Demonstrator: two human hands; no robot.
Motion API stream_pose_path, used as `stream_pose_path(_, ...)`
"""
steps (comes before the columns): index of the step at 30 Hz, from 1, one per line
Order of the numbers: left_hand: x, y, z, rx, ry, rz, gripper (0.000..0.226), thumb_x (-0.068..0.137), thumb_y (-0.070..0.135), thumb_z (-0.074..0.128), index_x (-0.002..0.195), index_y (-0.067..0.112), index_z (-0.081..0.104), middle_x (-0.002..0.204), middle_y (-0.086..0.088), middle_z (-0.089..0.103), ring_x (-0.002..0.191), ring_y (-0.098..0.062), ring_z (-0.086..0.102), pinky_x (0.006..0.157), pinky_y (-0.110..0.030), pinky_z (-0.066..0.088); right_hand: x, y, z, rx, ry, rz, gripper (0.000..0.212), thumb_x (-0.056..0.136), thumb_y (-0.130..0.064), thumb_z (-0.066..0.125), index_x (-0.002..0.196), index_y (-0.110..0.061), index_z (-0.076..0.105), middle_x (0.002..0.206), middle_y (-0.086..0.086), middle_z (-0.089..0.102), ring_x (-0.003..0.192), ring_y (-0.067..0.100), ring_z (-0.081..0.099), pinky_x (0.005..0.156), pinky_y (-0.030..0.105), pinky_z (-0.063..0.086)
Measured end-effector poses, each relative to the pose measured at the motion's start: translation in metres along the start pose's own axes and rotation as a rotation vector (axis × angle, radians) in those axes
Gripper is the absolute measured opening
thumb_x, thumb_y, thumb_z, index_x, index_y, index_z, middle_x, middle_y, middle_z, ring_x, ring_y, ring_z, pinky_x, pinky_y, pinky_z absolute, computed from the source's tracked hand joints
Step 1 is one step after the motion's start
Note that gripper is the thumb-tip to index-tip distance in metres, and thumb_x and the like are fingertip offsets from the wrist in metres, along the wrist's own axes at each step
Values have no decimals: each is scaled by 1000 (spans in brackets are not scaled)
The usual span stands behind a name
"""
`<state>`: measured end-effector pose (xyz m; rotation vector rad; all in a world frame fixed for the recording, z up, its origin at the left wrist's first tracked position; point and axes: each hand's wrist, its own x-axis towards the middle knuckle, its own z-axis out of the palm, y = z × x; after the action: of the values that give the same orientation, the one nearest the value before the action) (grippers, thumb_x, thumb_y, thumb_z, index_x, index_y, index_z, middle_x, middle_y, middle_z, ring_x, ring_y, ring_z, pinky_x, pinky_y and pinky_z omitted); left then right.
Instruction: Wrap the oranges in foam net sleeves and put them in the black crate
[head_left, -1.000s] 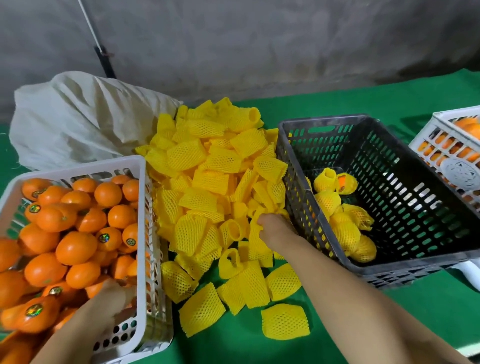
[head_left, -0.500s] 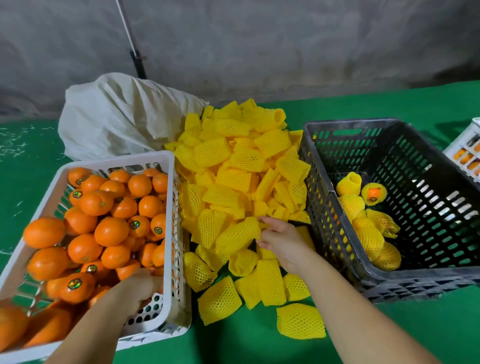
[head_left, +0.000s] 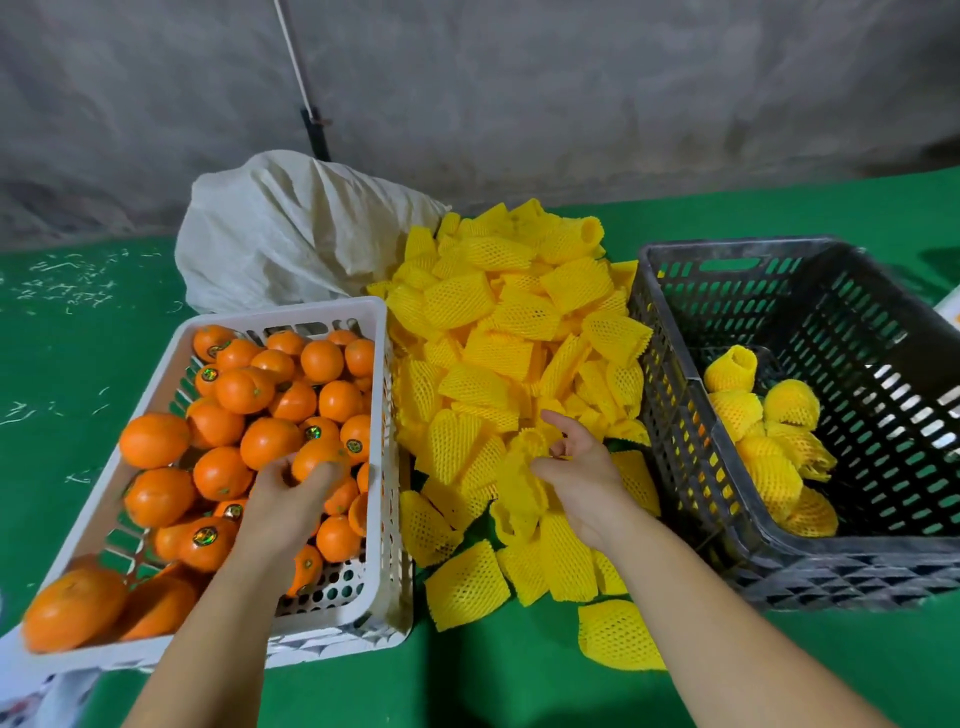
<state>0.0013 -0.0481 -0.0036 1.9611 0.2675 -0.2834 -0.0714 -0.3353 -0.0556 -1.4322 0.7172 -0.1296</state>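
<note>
Nearest me, just left of the sleeve pile (head_left: 519, 364), my left hand (head_left: 283, 499) is down in the white crate (head_left: 382, 519) with fingers curled round one orange (head_left: 317, 460), lifting fruit for wrapping. On the pile's near edge my right hand (head_left: 582, 480) pinches a foam net sleeve (head_left: 522, 483), thumb and fingers closed on it, index finger sticking out, likely to pull it open for that orange. Right of the pile, the black crate (head_left: 670, 364) holds a few wrapped oranges (head_left: 769, 441) against its near-left wall. Behind the pile slumps a pale sack (head_left: 291, 234). Half a second earlier my left hand rested at the white crate's near corner and my right lay flatter on the sleeves.
</note>
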Motion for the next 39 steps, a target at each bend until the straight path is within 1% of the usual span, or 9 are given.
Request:
stream_pose_path(5,-53,36,30,-337,-314,86,51,81,46,85,127,32,69,124,5,77,117,-20,72,93,-32,54,-21,-27,17,-97,-95,-242,40,91,5,69,115,-27,72,99,-5,73,89,13,70,75,23,58)
stream_pose_path(10,-87,44,62,-480,-599,33,54,72,27,86,124,17,76,130,-12,74,121,-28,71,94,-35,61,-44,-47,28,-535,49,-570,23,85,-8,71,102,-23,69,98,-2,64,90,19,61,79,31,49)
stream_pose_path(16,-88,31,51,-556,-845,113,86,61,42,102,138,22,70,155,-14,55,140,-32,56,114,-45,49,-51,-52,20,-679,80,-471,27,87,-44,65,79,-30,44,73,0,56,74,32,54,66,47,47)
stream_pose_path(19,-91,32,56,-434,-749,158,79,61,44,98,135,27,73,162,-15,46,153,-35,40,122,-54,40,-49,-54,26,-416,-60,-398,25,89,-13,76,84,-30,59,76,-7,55,78,20,55,74,41,51)
stream_pose_path(22,-86,27,59,-439,-700,169,74,69,41,95,133,14,72,141,-15,67,134,-32,62,113,-46,50,-50,-53,24,-340,-232,-350,27,91,7,66,99,-18,69,91,-3,65,87,15,60,78,31,50)
stream_pose_path(28,-73,24,51,-225,-487,259,52,85,35,88,132,26,67,117,5,79,106,-11,74,83,-15,56,-59,-63,15,-155,-211,-332,6,92,-19,77,92,-23,74,77,-12,68,65,-3,56,63,20,45)
stream_pose_path(32,-70,19,63,-137,-278,333,54,86,43,82,134,41,58,124,11,72,105,-5,72,80,-19,58,-75,-67,19,-194,-315,-434,15,98,-28,70,89,-17,72,70,1,61,64,8,49,58,36,40)
stream_pose_path(34,-68,17,69,-100,-163,325,65,88,47,81,145,38,51,136,17,61,111,7,63,85,-15,51,-83,-65,23,-272,-335,-518,13,99,-30,69,90,-21,71,66,-13,59,58,2,45,54,27,35)
stream_pose_path(39,-65,12,74,-286,35,273,61,88,1,73,122,41,41,116,-1,57,77,13,60,72,-28,50,-95,-53,32,-553,-301,-735,18,95,-35,71,109,-35,60,84,-25,51,77,2,50,61,24,43)
